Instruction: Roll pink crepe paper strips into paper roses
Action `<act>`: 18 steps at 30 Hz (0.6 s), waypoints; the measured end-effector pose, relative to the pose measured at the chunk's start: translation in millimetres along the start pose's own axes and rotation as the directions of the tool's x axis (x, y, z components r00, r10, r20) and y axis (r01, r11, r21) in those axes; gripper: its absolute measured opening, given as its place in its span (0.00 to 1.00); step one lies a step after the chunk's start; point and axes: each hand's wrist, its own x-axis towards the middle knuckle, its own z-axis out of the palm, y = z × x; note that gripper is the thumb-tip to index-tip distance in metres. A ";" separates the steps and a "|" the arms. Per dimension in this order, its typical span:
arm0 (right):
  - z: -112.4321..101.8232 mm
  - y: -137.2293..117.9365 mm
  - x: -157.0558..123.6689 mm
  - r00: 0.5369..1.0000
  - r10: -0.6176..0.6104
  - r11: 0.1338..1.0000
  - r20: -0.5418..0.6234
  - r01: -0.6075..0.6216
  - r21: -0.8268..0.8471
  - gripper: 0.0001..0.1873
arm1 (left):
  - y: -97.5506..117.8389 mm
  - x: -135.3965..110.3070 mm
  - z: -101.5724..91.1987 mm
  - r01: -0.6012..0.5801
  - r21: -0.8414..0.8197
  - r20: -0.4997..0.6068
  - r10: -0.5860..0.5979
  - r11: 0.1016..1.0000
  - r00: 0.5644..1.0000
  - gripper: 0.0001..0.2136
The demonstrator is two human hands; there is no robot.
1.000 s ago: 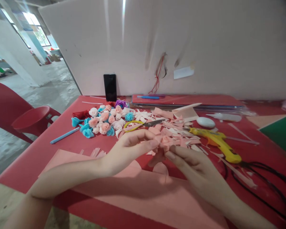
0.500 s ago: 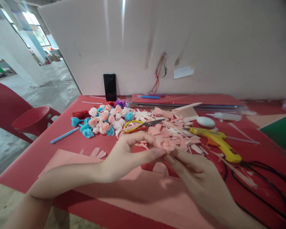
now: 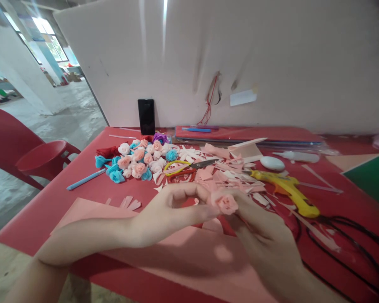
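Observation:
A pink paper rose (image 3: 226, 203) is between my two hands, its petals facing me. The fingertips and thumb of my left hand (image 3: 177, 212) pinch its left side. Under and behind the bloom, the closed fingers of my right hand (image 3: 262, 227) hold its base, which is hidden. A large pink paper sheet (image 3: 189, 261) lies below my hands. Just beyond them are scissors (image 3: 192, 165) with yellow and red handles, resting among pink and white paper scraps (image 3: 214, 179). A yellow glue gun (image 3: 286, 187) lies to the right of my right hand.
Finished paper roses (image 3: 138, 169) in pink, white and blue are heaped at left. A black phone (image 3: 146, 117) leans on the white partition (image 3: 177, 54). A blue pen (image 3: 85, 179), a white oval object (image 3: 272, 163) and a glue bottle (image 3: 298, 156) lie around. Black cable (image 3: 353, 235) runs at right.
The rose has tilted toward me and shifted slightly right and down, so its face shows more. My right hand has turned and lowered a little with it; my left fingers still pinch it.

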 end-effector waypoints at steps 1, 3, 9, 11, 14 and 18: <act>-0.1 1.9 0.8 1.000 -0.022 1.000 0.011 0.022 0.022 0.15 | 0.8 0.0 -0.4 -0.012 0.005 0.019 0.012 1.000 1.000 0.06; -0.3 6.0 2.6 0.998 -0.066 0.997 0.022 0.065 0.050 0.17 | 2.7 0.4 -0.4 -0.047 0.021 0.054 0.046 0.999 0.998 0.08; -1.3 14.3 6.5 0.988 -0.128 0.989 0.090 0.121 0.080 0.20 | 9.0 1.5 4.4 -0.063 0.069 0.054 0.060 0.996 0.997 0.10; -1.7 15.0 6.3 0.988 -0.123 0.991 0.097 0.116 0.069 0.21 | 10.1 0.8 5.1 -0.052 0.082 0.056 0.048 0.995 0.997 0.10; -2.0 15.3 4.9 0.987 -0.130 0.990 0.094 0.124 0.064 0.22 | 9.8 -0.6 4.5 -0.055 0.104 0.072 0.048 0.993 0.996 0.09; -1.5 16.4 3.6 0.987 -0.125 0.990 0.101 0.118 0.073 0.22 | 8.7 -1.6 3.7 -0.094 0.055 0.130 0.086 0.994 0.988 0.09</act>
